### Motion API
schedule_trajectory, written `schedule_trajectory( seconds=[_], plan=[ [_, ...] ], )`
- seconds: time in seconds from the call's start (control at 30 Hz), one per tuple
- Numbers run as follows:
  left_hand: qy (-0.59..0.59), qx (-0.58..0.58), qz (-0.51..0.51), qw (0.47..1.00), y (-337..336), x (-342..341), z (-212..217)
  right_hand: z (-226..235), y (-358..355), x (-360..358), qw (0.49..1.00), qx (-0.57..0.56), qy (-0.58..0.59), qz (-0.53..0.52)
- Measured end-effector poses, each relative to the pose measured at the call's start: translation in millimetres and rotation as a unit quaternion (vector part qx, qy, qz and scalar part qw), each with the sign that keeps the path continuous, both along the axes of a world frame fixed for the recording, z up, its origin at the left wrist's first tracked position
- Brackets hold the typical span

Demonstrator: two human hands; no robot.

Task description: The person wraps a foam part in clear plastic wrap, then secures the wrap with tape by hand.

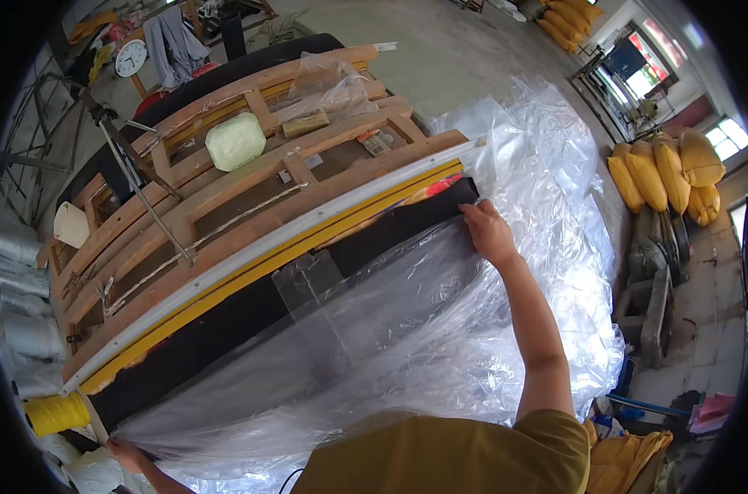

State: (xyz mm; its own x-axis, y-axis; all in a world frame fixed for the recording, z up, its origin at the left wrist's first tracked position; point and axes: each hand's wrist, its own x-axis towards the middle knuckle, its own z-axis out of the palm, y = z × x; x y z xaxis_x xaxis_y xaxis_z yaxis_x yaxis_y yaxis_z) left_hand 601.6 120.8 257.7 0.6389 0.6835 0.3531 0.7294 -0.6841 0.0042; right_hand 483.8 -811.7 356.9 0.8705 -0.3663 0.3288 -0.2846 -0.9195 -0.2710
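A clear plastic sheet point(407, 329) spreads in front of me over a long black fabric-covered roll point(209, 321). My right hand point(489, 230) pinches the sheet's edge at the roll's far right end, fingers against the black fabric. Low at the left, my left hand point(127, 455) is closed on the sheet's near left corner, its fingertips only partly visible. Between the hands the sheet's upper edge runs slanting along the roll. A strip of clear tape or film point(308, 284) lies across the black fabric near the middle.
Beyond the roll stands a wooden frame point(250, 202) with a yellow and a white rail. A pale green block point(235, 142), a metal stand point(143, 181) and a yellow spool point(57, 413) are on or beside it. Yellow sacks point(670, 169) lean at the right.
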Motion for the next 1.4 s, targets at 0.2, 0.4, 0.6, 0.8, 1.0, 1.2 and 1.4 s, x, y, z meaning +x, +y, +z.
schedule_trajectory(
  seconds=[0.2,0.4,0.6,0.8,1.0,1.2,1.4],
  plan=[
    [-0.004,-0.017,0.016,1.000,-12,-3,11,30,5,35,0.973,0.035,-0.221,-0.047],
    [-0.029,-0.024,-0.035,0.999,-7,2,6,-32,-25,28,0.986,-0.047,-0.069,-0.144],
    [-0.140,-0.093,-0.106,0.980,49,-25,-3,-13,45,8,0.998,-0.050,-0.010,0.039],
    [-0.263,-0.169,-0.038,0.949,51,-27,16,-5,27,-4,0.983,-0.037,0.167,-0.060],
    [-0.367,-0.077,-0.240,0.895,145,-126,11,-39,5,49,0.986,-0.105,0.117,0.053],
    [-0.010,0.100,-0.100,0.990,-62,-23,57,-12,-41,51,0.981,0.009,-0.165,-0.101],
    [-0.270,-0.124,-0.092,0.950,-136,72,42,-106,-112,85,0.989,0.064,-0.106,-0.085]
  ],
)
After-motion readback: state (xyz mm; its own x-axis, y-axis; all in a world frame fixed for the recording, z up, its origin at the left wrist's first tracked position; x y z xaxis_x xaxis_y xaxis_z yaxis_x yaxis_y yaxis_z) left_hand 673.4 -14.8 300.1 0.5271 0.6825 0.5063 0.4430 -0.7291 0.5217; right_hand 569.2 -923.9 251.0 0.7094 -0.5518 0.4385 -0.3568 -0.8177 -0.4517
